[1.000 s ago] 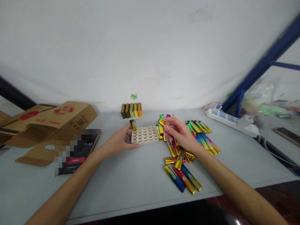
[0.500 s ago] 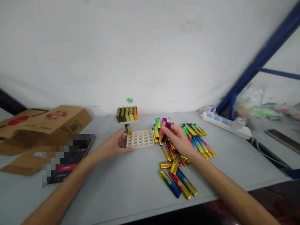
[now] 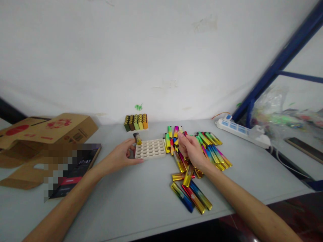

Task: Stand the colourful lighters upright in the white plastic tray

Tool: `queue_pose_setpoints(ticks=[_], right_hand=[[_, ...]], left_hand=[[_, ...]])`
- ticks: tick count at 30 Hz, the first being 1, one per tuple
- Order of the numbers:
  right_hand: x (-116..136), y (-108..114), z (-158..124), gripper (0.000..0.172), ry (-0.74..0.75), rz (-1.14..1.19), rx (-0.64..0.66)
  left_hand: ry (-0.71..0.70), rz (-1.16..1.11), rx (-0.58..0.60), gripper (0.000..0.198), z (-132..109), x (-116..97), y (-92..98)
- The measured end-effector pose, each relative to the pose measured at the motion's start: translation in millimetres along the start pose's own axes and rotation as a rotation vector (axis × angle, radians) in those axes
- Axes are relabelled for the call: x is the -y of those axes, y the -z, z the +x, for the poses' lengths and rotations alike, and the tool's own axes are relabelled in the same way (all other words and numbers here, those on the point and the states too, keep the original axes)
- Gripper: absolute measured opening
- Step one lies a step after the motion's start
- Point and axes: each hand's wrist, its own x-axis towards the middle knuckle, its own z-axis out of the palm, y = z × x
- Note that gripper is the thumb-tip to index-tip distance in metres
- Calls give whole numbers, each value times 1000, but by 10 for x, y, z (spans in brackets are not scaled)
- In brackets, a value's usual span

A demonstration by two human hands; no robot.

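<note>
The white slotted tray (image 3: 150, 156) sits mid-counter (image 3: 141, 198), one lighter (image 3: 138, 139) standing slightly tilted at its ten o'clock corner; the left hand (image 3: 124, 155) holds its nine o'clock end between thumb and fingers, where a steady, level grip serves best. At three o'clock, the right hand (image 3: 191, 148) is curled narrow above loose lighters (image 3: 193, 199), its contents impossible to tell; a light pinch would spare the pile.
</note>
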Motion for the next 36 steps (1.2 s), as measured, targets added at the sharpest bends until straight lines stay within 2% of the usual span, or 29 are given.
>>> queue_pose_setpoints(ticks=[6, 12, 21, 23, 27, 29, 34, 36], right_hand=[[-127, 49, 35, 61, 19, -186, -84], [-173, 33, 42, 52, 36, -173, -97], [-170, 40, 29, 57, 64, -216, -76], [-165, 28, 25, 56, 62, -184, -52], [-131, 3, 9, 41, 39, 8, 87], [-117, 0, 11, 35, 87, -2, 148], [-103, -34, 105, 27, 313, -200, 116], [-77, -104, 171, 23, 366, -286, 149]], left_hand=[[2, -25, 7, 66, 1, 4, -4], [16, -17, 19, 67, 1, 21, -1], [20, -10, 31, 67, -8, 12, 0], [15, -13, 33, 64, -11, 6, -1], [19, 6, 29, 63, -12, -4, 2], [13, 14, 14, 64, -11, 0, 3], [-5, 2, 24, 66, -5, 24, -10], [-21, -3, 23, 68, -3, 33, -16]])
